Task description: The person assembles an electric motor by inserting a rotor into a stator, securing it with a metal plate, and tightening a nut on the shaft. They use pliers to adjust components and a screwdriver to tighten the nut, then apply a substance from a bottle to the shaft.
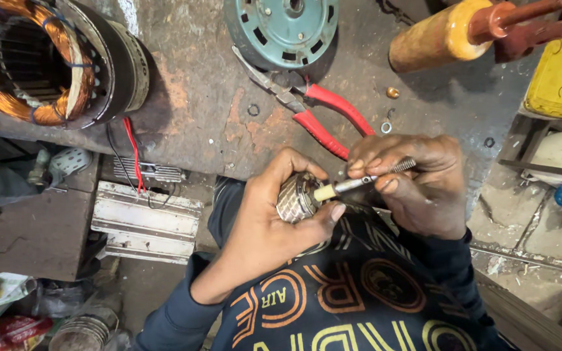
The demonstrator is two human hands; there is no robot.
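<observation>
Left hand (274, 224) wraps the small motor rotor (296, 197) from below and the left, fingers curled round its ribbed core, thumb pressed at the lower right edge. Clamped on it, held in the air over the lap, just off the near edge of the tabletop (209, 91).

Right hand (417, 185) pinches a thin metal shaft tool (359, 184), fingers closed tight on it. Threaded end sticks out up-right past the fingers; pale blunt tip points left.

Key relation: the tool's long axis runs nearly horizontal, tilted slightly down to the left, and its tip touches or sits just at the rotor's right-hand end face. Rotor lies directly left of the right hand; the rotor axis looks roughly in line with the tool, though the end face is mostly hidden by the left thumb. Exact contact point: cannot tell.

Both hands are close together, the right one being the tool side.

Around:
- Red-handled pliers (313, 107) on the tabletop, just beyond the hands, handles pointing toward the right hand.
- Grey-green motor end cover (281, 29) behind the pliers.
- Stator with copper windings (30, 62) far left, well apart.
- Wooden-handled tool (450, 32) upper right.
- Small washer (386, 127) and brass nut (393, 92) near the pliers.

Nothing sits between tool tip and rotor. The left thumb crowds the tip from below.
</observation>
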